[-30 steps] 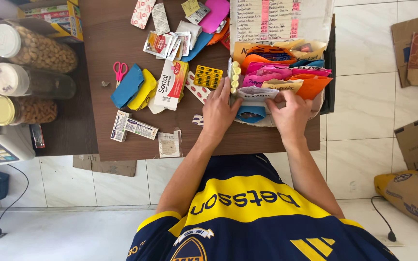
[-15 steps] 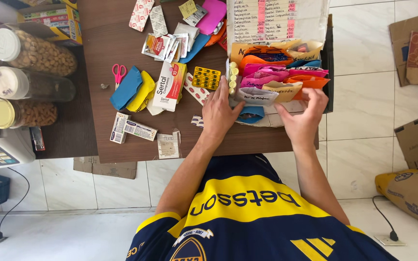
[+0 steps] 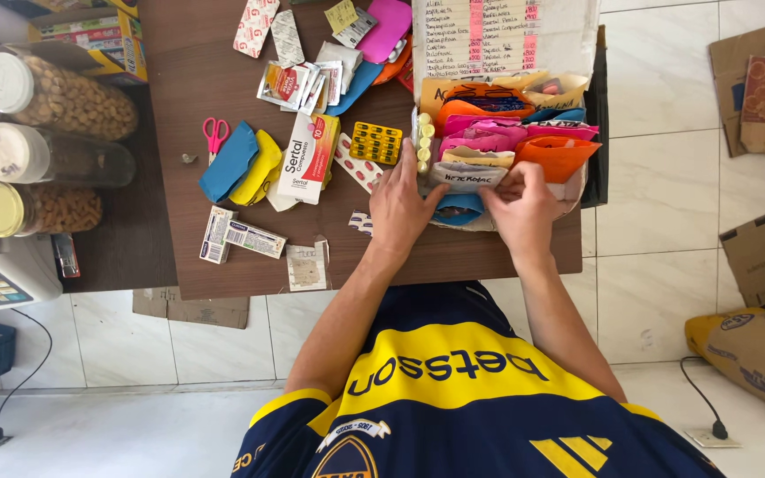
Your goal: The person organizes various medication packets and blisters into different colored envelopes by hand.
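Fingers of the left hand (image 3: 403,205) lie extended and slightly spread, tips against the near left edge of the white paper pouch (image 3: 467,176), palm flat on the wooden table (image 3: 188,239). Fingers of the right hand (image 3: 522,205) are curled together, fingertips pinching the pouch's right end at its fold. Both hands touch the pouch.

The pouch sits at the front of the open box (image 3: 588,168), the landmark for everything below. Behind the pouch in the box stand folded paper pouches in a row: pink (image 3: 489,140), orange (image 3: 555,152), yellow (image 3: 480,96). Beneath the white pouch, at the box's near edge, a blue pouch (image 3: 459,211) shows. The box's raised flap carries a handwritten list (image 3: 502,35).

Just left of the box: a strip of yellow tablets (image 3: 423,142), then a yellow blister pack (image 3: 376,142). Further left: a red and white medicine carton (image 3: 305,159), yellow and blue pouches (image 3: 239,165), pink-handled scissors (image 3: 215,134). Left and nearer the person: small white cartons (image 3: 241,235). Well left of the box, off the table's edge: lidded jars of nuts (image 3: 55,97).
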